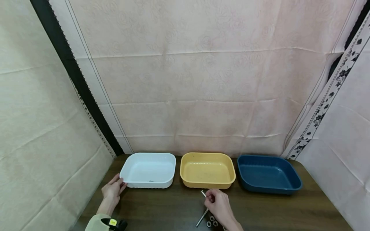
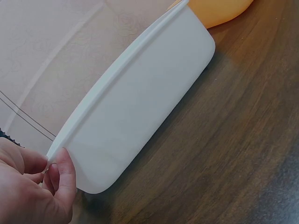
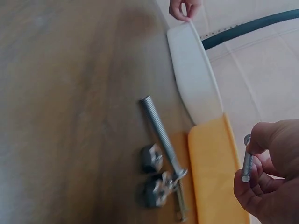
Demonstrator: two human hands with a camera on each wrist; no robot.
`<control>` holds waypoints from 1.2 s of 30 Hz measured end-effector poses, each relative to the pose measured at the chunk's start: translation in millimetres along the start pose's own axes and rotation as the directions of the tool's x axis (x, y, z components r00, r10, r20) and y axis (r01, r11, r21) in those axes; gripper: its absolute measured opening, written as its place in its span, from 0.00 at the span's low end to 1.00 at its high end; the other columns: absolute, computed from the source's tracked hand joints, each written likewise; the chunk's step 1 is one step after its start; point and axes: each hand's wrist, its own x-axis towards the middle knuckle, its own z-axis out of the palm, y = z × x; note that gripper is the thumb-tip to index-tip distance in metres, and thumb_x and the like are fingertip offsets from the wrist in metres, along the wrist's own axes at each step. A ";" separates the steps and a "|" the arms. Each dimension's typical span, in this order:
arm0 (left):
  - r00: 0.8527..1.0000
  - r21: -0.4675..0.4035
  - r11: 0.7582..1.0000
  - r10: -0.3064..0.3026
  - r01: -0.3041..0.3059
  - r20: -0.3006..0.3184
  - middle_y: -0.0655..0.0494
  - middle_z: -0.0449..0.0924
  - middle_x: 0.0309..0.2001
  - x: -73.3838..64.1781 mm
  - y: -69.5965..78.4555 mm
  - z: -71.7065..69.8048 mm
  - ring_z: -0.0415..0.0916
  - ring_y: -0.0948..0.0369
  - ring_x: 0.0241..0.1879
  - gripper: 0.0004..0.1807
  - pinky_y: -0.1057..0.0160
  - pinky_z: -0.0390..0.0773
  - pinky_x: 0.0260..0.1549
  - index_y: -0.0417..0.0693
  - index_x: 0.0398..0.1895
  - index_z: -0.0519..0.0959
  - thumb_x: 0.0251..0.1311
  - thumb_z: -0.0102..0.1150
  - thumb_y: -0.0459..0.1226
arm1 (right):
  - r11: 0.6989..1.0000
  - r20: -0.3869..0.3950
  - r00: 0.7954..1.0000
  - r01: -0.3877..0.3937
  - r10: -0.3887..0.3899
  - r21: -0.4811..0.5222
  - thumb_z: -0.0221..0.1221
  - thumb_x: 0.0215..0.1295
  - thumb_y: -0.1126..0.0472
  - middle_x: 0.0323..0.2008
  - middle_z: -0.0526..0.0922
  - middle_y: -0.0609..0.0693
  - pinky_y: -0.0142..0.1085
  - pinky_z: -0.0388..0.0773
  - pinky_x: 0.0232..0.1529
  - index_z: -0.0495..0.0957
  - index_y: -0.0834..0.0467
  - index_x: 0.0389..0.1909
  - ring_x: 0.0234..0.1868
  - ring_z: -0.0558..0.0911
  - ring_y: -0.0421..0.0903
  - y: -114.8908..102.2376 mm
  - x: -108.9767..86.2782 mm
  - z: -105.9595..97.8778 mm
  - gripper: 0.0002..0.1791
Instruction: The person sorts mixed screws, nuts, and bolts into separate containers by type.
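Note:
My left hand [image 1: 112, 192] pinches the near left corner of the white tray [image 1: 152, 185] between thumb and fingers, as the left wrist view shows closely. In my right hand [image 1: 221, 206] a bolt [image 3: 247, 161] is pinched between thumb and fingers, just in front of the yellow tray [image 1: 208, 185]. Beneath that hand, another bolt [image 1: 202, 218] lies on the wooden table with several nuts [image 1: 209, 224] beside it, partly hidden by the hand in the head view. The right wrist view also shows part of a thinner bolt [image 3: 181, 203] lying there.
A blue tray [image 1: 271, 189] stands to the right of the yellow one, all in a row along the back of the table [image 1: 162, 208]. A small dark mark or piece shows inside the white tray. Cloth curtains [image 1: 202, 80] hang behind and on both sides.

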 end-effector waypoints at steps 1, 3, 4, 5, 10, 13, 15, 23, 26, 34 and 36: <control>1.000 0.002 1.000 0.000 0.000 0.001 0.36 0.64 0.68 -0.2 -0.1 -0.3 0.81 0.68 0.35 0.29 0.68 0.83 0.44 0.40 0.74 0.63 0.70 0.52 0.27 | 1.000 0.000 1.000 0.013 -0.013 0.006 0.62 0.49 0.75 0.24 0.77 0.43 0.28 0.76 0.24 0.81 0.61 0.28 0.25 0.74 0.34 -1.9 2.5 1.1 0.07; 1.000 0.006 1.000 -0.003 0.003 0.003 0.36 0.64 0.68 -0.4 -0.2 -0.9 0.81 0.68 0.36 0.29 0.68 0.83 0.44 0.40 0.74 0.63 0.70 0.52 0.27 | 0.999 -0.014 0.999 0.048 -0.048 0.022 0.62 0.49 0.76 0.24 0.77 0.42 0.28 0.76 0.24 0.81 0.61 0.28 0.25 0.74 0.34 -5.7 7.3 4.3 0.08; 1.000 0.007 1.000 -0.004 0.004 0.004 0.36 0.64 0.68 -0.9 0.0 -1.0 0.81 0.68 0.35 0.29 0.68 0.83 0.44 0.40 0.74 0.63 0.70 0.52 0.27 | 0.997 -0.022 0.998 0.067 -0.066 0.025 0.62 0.48 0.76 0.23 0.78 0.42 0.28 0.77 0.23 0.81 0.61 0.27 0.25 0.75 0.34 -7.7 9.8 5.9 0.08; 1.000 0.007 1.000 -0.002 0.002 0.004 0.36 0.64 0.68 -1.4 0.2 -1.0 0.80 0.69 0.35 0.29 0.68 0.83 0.44 0.40 0.74 0.63 0.70 0.52 0.27 | 0.996 -0.031 0.996 0.085 -0.084 0.026 0.62 0.48 0.76 0.23 0.78 0.41 0.28 0.77 0.23 0.81 0.60 0.27 0.25 0.75 0.34 -9.8 12.5 7.5 0.09; 1.000 0.007 1.000 0.004 -0.004 0.002 0.36 0.65 0.68 -1.7 0.1 -0.6 0.80 0.68 0.35 0.29 0.68 0.83 0.44 0.39 0.74 0.63 0.70 0.52 0.27 | 0.988 -0.069 0.986 0.151 -0.150 0.021 0.63 0.47 0.77 0.23 0.78 0.41 0.28 0.77 0.23 0.81 0.58 0.26 0.25 0.76 0.34 -19.1 24.8 16.4 0.11; 1.000 0.006 1.000 0.009 -0.009 -0.004 0.35 0.65 0.68 -1.0 -0.3 -0.5 0.81 0.68 0.35 0.29 0.68 0.83 0.43 0.39 0.74 0.64 0.70 0.52 0.27 | 0.983 -0.083 0.981 0.180 -0.177 0.027 0.62 0.47 0.77 0.24 0.79 0.43 0.28 0.78 0.24 0.81 0.60 0.26 0.25 0.76 0.35 -24.6 29.8 21.6 0.10; 1.000 0.007 1.000 0.010 -0.010 -0.008 0.34 0.65 0.68 -0.5 -0.5 -0.4 0.81 0.68 0.36 0.29 0.68 0.83 0.43 0.38 0.73 0.64 0.69 0.52 0.27 | 0.980 -0.088 0.977 0.199 -0.195 0.032 0.62 0.46 0.77 0.24 0.79 0.43 0.28 0.78 0.25 0.81 0.60 0.26 0.25 0.76 0.35 -28.2 32.2 24.6 0.10; 1.000 0.007 1.000 0.006 -0.006 -0.031 0.35 0.65 0.67 -0.6 0.3 0.3 0.81 0.67 0.36 0.28 0.67 0.84 0.42 0.38 0.72 0.66 0.69 0.52 0.26 | 0.973 -0.083 0.971 0.228 -0.225 0.030 0.62 0.47 0.76 0.23 0.78 0.43 0.28 0.77 0.25 0.80 0.60 0.26 0.25 0.76 0.36 -38.5 42.6 33.4 0.09; 0.999 0.004 1.000 0.007 -0.007 -0.032 0.34 0.65 0.67 -2.0 1.4 0.3 0.81 0.66 0.36 0.28 0.67 0.84 0.42 0.38 0.72 0.66 0.69 0.52 0.26 | 0.972 -0.076 0.971 0.231 -0.229 0.031 0.62 0.47 0.76 0.23 0.78 0.43 0.27 0.77 0.25 0.80 0.59 0.25 0.25 0.76 0.36 -41.7 48.2 37.6 0.09; 0.999 0.005 1.000 0.030 -0.030 -0.028 0.32 0.65 0.67 -4.2 1.5 2.0 0.81 0.67 0.35 0.28 0.67 0.84 0.41 0.35 0.72 0.66 0.68 0.52 0.26 | 0.963 -0.073 0.961 0.269 -0.266 0.034 0.64 0.47 0.75 0.22 0.77 0.43 0.27 0.75 0.24 0.80 0.59 0.24 0.24 0.75 0.36 -52.0 66.2 51.5 0.08; 0.999 0.003 1.000 0.030 -0.030 -0.027 0.32 0.65 0.67 -4.4 1.6 2.4 0.81 0.67 0.35 0.28 0.67 0.84 0.41 0.35 0.72 0.65 0.68 0.52 0.26 | 0.963 -0.061 0.963 0.266 -0.264 0.043 0.63 0.48 0.74 0.22 0.77 0.43 0.27 0.75 0.23 0.80 0.59 0.24 0.24 0.75 0.36 -54.8 71.3 55.7 0.07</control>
